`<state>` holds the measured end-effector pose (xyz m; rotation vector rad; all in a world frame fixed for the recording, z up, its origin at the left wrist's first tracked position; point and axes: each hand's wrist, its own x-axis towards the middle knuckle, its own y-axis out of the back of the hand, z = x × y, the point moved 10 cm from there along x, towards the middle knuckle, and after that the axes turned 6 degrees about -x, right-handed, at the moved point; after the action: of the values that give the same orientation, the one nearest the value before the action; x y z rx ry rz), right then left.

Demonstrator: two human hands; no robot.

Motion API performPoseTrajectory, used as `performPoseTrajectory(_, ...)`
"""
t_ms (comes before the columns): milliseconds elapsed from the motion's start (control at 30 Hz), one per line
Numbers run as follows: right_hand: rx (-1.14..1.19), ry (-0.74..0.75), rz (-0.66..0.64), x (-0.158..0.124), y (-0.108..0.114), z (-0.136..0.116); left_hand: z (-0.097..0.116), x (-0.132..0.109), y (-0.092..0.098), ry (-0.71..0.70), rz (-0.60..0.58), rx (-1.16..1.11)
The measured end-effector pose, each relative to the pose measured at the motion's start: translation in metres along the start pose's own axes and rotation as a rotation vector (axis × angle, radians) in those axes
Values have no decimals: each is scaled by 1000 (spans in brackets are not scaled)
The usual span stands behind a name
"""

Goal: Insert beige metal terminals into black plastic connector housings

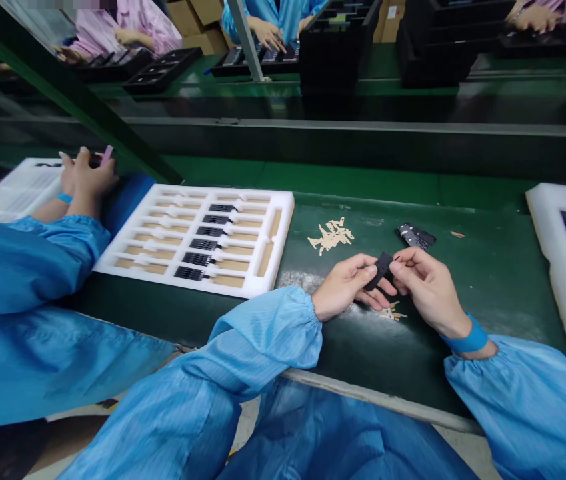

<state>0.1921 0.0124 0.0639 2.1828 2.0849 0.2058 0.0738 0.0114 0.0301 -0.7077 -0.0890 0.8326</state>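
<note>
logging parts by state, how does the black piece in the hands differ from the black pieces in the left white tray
The black piece is pinched between the left hand and right hand, above the green mat; the tray pieces lie flat in slots of the white foam tray. The black piece is single and tilted; the tray pieces are several, in one column. Both are small, black and oblong.

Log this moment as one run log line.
hands: left hand and right hand pinch one black part | beyond: beige scraps, loose black pieces | left side: foam tray
</note>
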Motion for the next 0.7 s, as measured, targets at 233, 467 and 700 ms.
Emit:
performPoseTrajectory(233,159,27,-104,-5,-10,0,-4,0,-3,44,-85,-105)
performPoseTrajectory(467,120,38,-62,-6,-11,-4,-1,-3,-8,46,-87,-125)
performPoseTrajectory(700,143,33,-112,-6,-14,-2,-2,-4,-5,98,-34,-142)
